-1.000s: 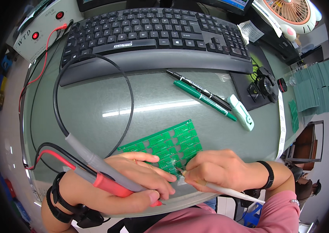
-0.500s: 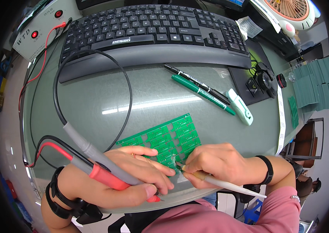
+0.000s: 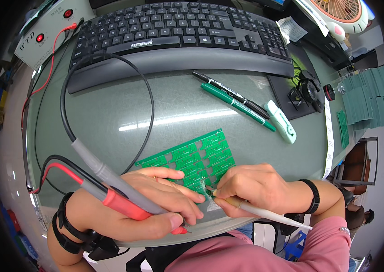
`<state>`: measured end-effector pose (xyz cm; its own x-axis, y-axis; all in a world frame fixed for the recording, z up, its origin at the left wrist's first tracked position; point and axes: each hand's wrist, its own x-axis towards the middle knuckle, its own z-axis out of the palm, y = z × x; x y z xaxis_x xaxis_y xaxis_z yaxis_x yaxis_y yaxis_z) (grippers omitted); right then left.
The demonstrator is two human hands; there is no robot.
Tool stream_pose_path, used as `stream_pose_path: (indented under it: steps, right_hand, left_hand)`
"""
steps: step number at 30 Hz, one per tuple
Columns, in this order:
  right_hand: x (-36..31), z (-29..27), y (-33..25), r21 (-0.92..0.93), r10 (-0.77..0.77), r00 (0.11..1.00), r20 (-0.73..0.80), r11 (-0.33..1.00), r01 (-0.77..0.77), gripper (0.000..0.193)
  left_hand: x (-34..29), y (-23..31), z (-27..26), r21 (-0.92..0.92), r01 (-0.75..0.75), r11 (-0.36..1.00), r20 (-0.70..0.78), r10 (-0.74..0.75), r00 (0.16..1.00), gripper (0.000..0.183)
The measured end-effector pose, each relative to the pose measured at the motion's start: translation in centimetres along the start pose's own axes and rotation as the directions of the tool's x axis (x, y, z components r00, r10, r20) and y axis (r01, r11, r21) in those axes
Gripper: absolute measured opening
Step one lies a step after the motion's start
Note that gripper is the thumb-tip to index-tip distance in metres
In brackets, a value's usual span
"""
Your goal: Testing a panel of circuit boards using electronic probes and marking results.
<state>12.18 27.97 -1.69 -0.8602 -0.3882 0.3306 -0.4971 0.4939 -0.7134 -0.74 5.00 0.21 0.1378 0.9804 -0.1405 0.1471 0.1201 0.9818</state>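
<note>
Near the table's front edge lies a green panel of circuit boards [image 3: 210, 147], partly hidden by both hands. My left hand [image 3: 155, 204] grips a pair of test probes, one red [image 3: 128, 207] and one grey [image 3: 126, 190]. Its outstretched fingers rest at the panel's lower left edge. My right hand [image 3: 253, 190] is closed round a slim tool [image 3: 276, 218] with a white tapered handle and a tan section near the fingers. The tool's small tip, which looks blade-like, meets the panel just right of my left fingertips. A pale, whitish patch shows beside it.
A black keyboard [image 3: 174, 34] spans the far side. Black [image 3: 228, 93] and green markers [image 3: 237, 106] lie beside a mint correction-tape dispenser [image 3: 281, 122]. A grey box [image 3: 49, 34] with red knobs feeds the probe leads. Stacked green boards [image 3: 369, 97] and a fan [image 3: 337, 11] stand right.
The scene has shifted very slightly upward in the picture. The tool in my right hand has moved a little at the panel; both hands keep their grip.
</note>
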Motion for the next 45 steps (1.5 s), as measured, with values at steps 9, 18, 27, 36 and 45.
stream_pose_path:
  steps: [9, 18, 27, 36, 45]
  right_hand:
    - [-0.03, 0.0, 0.0, -0.022, 0.001, 1.0, 0.005, 1.0, -0.001, 0.025]
    - [-0.18, -0.38, -0.19, -0.073, -0.005, 0.996, 0.085, 0.997, 0.011, 0.017]
    - [-0.16, -0.89, -0.16, -0.106, -0.031, 0.987, 0.158, 0.993, 0.049, 0.022]
    - [-0.25, -0.77, -0.26, -0.115, -0.045, 0.989, 0.141, 0.991, 0.062, 0.025]
    - [-0.23, -0.03, -0.07, 0.002, -0.013, 1.0, -0.003, 1.0, 0.013, 0.025]
  left_hand:
    - [0.06, -0.07, -0.02, -0.005, -0.012, 1.0, -0.004, 0.012, 1.0, 0.036]
    - [0.16, -0.09, -0.11, -0.017, 0.004, 1.0, 0.011, -0.004, 1.0, 0.036]
    - [0.22, 0.29, -0.14, -0.032, 0.042, 0.999, 0.005, -0.042, 0.999, 0.036]
    - [0.22, 0.14, 0.02, -0.028, 0.027, 0.999, -0.007, -0.027, 1.0, 0.036]
    - [0.11, 0.26, -0.09, -0.023, 0.021, 1.0, -0.006, -0.021, 1.0, 0.038]
